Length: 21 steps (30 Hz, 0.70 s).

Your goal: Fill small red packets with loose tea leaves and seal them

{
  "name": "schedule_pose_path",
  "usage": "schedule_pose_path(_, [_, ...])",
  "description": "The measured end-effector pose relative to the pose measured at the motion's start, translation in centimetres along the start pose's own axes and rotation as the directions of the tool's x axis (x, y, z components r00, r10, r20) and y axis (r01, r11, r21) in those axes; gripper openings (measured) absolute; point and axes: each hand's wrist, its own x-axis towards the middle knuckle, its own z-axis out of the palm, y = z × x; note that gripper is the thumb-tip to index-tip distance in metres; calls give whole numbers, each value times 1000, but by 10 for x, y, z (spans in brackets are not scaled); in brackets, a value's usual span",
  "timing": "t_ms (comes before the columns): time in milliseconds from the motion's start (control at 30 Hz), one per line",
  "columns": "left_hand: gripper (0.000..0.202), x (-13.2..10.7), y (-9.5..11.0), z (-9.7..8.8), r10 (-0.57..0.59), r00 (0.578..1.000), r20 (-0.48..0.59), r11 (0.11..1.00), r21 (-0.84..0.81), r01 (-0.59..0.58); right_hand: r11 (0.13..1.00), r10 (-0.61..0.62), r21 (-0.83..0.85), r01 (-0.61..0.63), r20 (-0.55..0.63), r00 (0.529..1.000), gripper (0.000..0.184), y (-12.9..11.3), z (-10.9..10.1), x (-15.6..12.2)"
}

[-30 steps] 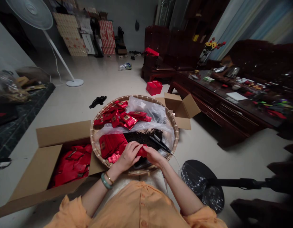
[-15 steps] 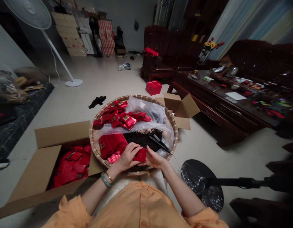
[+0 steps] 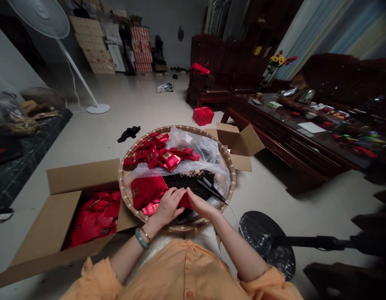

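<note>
Between my left hand (image 3: 170, 205) and my right hand (image 3: 199, 204) is a small red packet (image 3: 184, 201), mostly covered by my fingers. Both hands are closed on it, over the near part of a round woven bamboo tray (image 3: 121, 183). Left of my hands lies a stack of flat red packets (image 3: 147, 189). Loose dark tea leaves (image 3: 183, 181) spread beyond my hands on a clear plastic sheet (image 3: 222, 173). A hair straightener (image 3: 211, 189) with a white cord rests on the leaves. Filled-looking red packets (image 3: 168, 156) are heaped at the tray's far side.
An open cardboard box (image 3: 63, 216) of red packets stands at the left. Behind the tray's right side are another open box (image 3: 233, 143) and a red box (image 3: 203, 116). A black round stand base (image 3: 258, 221) lies right; a dark wooden table (image 3: 274, 133) stands beyond.
My right hand has shifted left and closer to my left hand, covering more of the red packet. The packet now shows as a narrower, tilted piece. The view has shifted slightly.
</note>
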Motion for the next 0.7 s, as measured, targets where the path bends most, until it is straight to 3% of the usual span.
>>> schedule_pose_path(167, [62, -3, -8, 4, 58, 998, -28, 998, -29, -58, 995, 89, 38, -92, 77, 993, 55, -6, -3, 0])
schedule_pose_path(333, [60, -3, -8, 2, 30, 999, -43, 999, -38, -32, 999, 40, -10, -39, 87, 995, 55, -12, -6, 0])
schedule_pose_path(567, [39, 3, -8, -9, 165, 984, 64, 983, 72, -170, 990, 109, 66, -123, 185, 977, 70, -25, -2, 2])
schedule_pose_path(700, [34, 9, -5, -18, 111, 989, 99, 980, 153, -125, 980, 145, 102, -170, 221, 964, 65, -30, -2, 5])
